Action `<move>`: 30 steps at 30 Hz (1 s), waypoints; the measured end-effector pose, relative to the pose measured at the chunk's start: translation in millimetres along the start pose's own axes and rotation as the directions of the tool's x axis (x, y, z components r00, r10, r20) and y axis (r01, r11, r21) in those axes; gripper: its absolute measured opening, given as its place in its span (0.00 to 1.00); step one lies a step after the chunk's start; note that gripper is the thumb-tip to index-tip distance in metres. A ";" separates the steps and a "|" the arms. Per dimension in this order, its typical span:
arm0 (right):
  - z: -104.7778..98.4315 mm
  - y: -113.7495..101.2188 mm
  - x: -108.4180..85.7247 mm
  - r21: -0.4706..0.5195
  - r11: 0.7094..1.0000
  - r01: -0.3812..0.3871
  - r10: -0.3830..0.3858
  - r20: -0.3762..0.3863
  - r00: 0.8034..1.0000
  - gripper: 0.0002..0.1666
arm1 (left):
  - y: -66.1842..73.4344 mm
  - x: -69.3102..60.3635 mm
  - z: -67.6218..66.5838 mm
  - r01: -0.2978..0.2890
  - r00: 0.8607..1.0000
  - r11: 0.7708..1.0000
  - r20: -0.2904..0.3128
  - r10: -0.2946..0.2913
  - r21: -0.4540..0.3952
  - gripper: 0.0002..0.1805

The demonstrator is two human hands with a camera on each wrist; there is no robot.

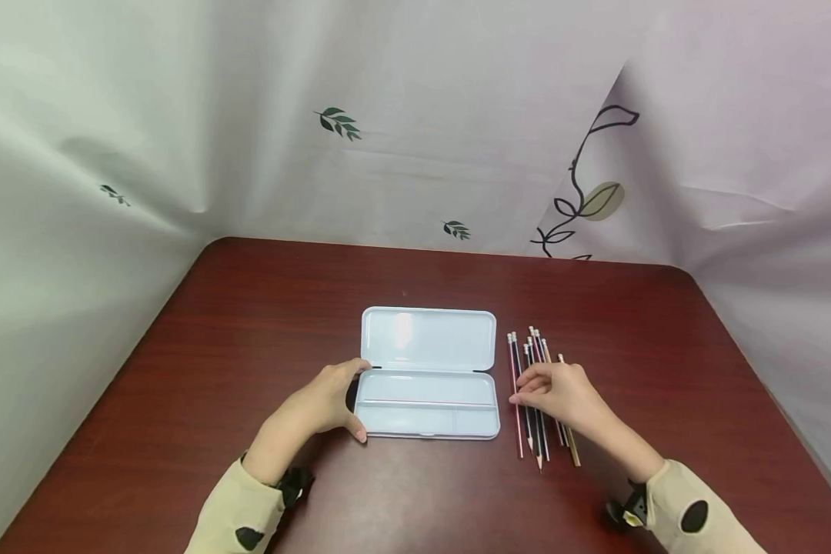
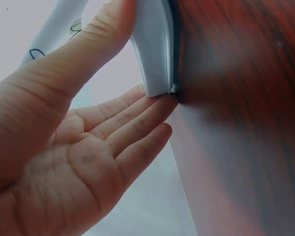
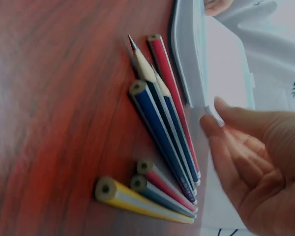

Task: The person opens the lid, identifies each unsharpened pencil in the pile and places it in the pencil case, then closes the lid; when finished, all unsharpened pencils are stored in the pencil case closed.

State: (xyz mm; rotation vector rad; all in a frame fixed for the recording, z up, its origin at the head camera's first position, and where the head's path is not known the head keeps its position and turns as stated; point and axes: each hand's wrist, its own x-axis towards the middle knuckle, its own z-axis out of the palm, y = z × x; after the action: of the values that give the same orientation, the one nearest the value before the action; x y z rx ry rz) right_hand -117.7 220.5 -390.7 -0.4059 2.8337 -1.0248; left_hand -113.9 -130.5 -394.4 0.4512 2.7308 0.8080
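Observation:
A pale blue pencil case (image 1: 427,431) lies with its lid (image 1: 450,340) folded back. My left hand (image 1: 325,400) holds its left end, thumb at the front corner and fingers at the back one. In the left wrist view, fingertips touch the end of the case (image 2: 155,54). A thin reddish line runs along the inside; I cannot tell whether it is a pencil. Right of the case lie several pencils (image 1: 542,431). My right hand (image 1: 557,391) hovers over them, thumb and forefinger close together with nothing seen between them. A yellow pencil (image 3: 142,202) is outermost.
The brown wooden table (image 1: 249,308) carries the case and pencils. Pale cloth (image 1: 415,169) printed with leaves hangs behind and along both sides of the table. Some pencils are sharpened; others have flat, unsharpened ends.

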 end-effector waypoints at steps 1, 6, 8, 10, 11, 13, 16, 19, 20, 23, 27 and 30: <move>1.1 -0.7 -0.4 -0.003 1.000 -0.022 0.022 -0.005 1.000 0.11 | -0.8 -1.4 -0.1 0.002 1.000 1.000 0.001 -0.002 0.004 0.51; 6.3 -5.2 1.4 -0.029 0.997 -0.076 0.075 -0.021 0.997 0.11 | -3.6 -4.1 0.8 -0.007 1.000 1.000 0.002 0.007 0.004 0.51; 7.5 -4.9 2.5 -0.040 0.996 -0.078 0.077 -0.021 0.997 0.10 | -3.5 -2.9 1.2 -0.007 1.000 1.000 0.005 0.007 0.004 0.51; 8.5 -3.8 3.7 -0.046 0.996 -0.075 0.075 -0.018 0.997 0.10 | -2.7 -1.3 1.2 -0.008 1.000 1.000 0.003 0.008 0.008 0.52; 9.3 -3.4 4.1 -0.045 0.996 -0.074 0.074 -0.016 0.997 0.11 | -2.3 -0.7 1.0 -0.009 1.000 1.000 0.003 0.009 0.010 0.52; 11.7 -3.3 4.8 -0.030 0.996 -0.081 0.081 -0.008 0.997 0.11 | -1.3 0.0 0.6 -0.009 1.000 1.000 0.006 0.009 0.012 0.52; 15.4 -4.5 6.7 -0.014 0.995 -0.096 0.096 0.000 0.995 0.13 | -0.3 0.3 0.1 -0.015 1.000 1.000 0.009 0.015 0.012 0.52; 17.4 -7.9 11.2 -0.062 0.994 -0.091 0.091 0.008 0.996 0.15 | -0.2 0.7 -0.7 -0.014 1.000 1.000 0.014 0.014 0.013 0.52; 17.7 -9.1 13.4 -0.085 0.993 -0.085 0.087 0.015 0.996 0.15 | -0.2 0.8 -1.0 -0.013 1.000 1.000 0.015 0.012 0.014 0.52; 15.8 -12.9 20.5 -0.154 0.985 -0.076 0.086 0.057 0.995 0.16 | 0.1 1.3 -1.4 -0.014 1.000 1.000 0.013 0.014 0.019 0.52; 9.2 -17.0 30.9 -0.176 0.978 -0.115 0.146 0.175 0.974 0.14 | 1.2 1.1 -1.4 -0.016 1.000 1.000 0.006 0.016 0.021 0.51; 5.4 -18.8 36.7 -0.157 0.978 -0.138 0.179 0.287 0.941 0.13 | 1.9 0.1 -1.1 -0.007 1.000 1.000 0.013 0.007 0.016 0.52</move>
State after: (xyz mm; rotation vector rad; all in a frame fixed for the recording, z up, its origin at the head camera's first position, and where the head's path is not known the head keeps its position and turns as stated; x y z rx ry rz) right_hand -147.8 193.0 -382.9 -0.3066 2.6168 -0.6783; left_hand -114.0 -129.4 -392.5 0.4673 2.7276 0.7828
